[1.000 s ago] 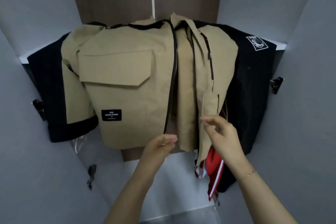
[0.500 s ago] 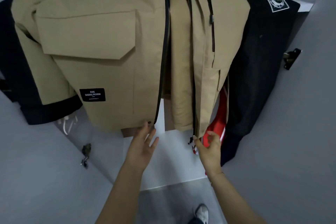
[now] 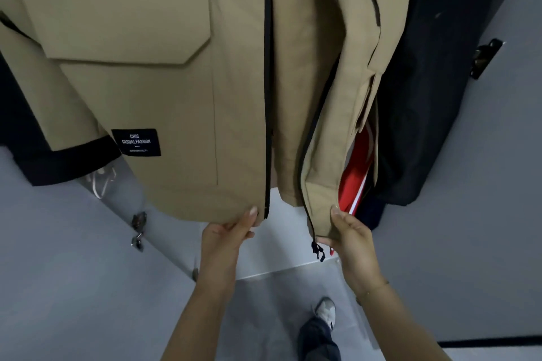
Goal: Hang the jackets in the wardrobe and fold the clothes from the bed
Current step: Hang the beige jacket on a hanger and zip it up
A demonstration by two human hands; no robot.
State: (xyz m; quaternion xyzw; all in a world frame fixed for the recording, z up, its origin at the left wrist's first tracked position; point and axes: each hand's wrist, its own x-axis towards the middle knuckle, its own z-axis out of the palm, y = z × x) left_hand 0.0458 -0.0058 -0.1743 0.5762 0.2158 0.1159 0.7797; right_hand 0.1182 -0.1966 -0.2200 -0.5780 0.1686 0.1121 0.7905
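Note:
A tan jacket point(image 3: 164, 91) with black zipper edges and a black label hangs unzipped inside the wardrobe, filling the upper view. My left hand point(image 3: 227, 236) pinches the bottom hem of its left front panel beside the zipper. My right hand point(image 3: 349, 233) grips the bottom corner of the right front panel, with the black zipper pull point(image 3: 318, 250) dangling just left of it. A red garment point(image 3: 356, 173) with white stripes hangs behind the right panel. A black jacket point(image 3: 434, 82) with a white patch hangs at the right.
Grey wardrobe doors stand open on both sides, with a hinge point(image 3: 485, 57) on the right door and a latch point(image 3: 138, 230) on the left one. The white wardrobe floor point(image 3: 281, 246) lies below the jackets. My shoe point(image 3: 325, 312) is on the grey floor.
The view has dropped and closed in on the jacket's lower edge. Both hands moved down the front panels and took hold of the two bottom hems.

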